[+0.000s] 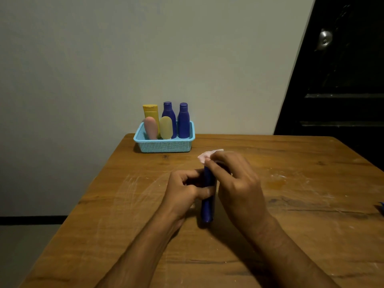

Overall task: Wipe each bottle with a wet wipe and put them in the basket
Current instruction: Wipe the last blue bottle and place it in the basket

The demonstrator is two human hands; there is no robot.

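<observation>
A dark blue bottle (pixel 207 206) stands over the middle of the wooden table, its base near the tabletop. My left hand (pixel 185 190) grips its middle from the left. My right hand (pixel 236 181) covers the bottle's top and pinches a white wet wipe (pixel 204 155) against it; the cap is hidden. At the table's far edge a light blue basket (pixel 166 145) holds several bottles: a yellow one (pixel 150 113), two dark blue ones (pixel 169 113) (pixel 184 121), a pink tube (pixel 151 127) and a pale yellow tube (pixel 166 127).
The table (pixel 291 204) stands against a plain wall, with its left edge running diagonally toward me. A dark door (pixel 342 80) is at the right. A small blue thing (pixel 381 206) shows at the right frame edge.
</observation>
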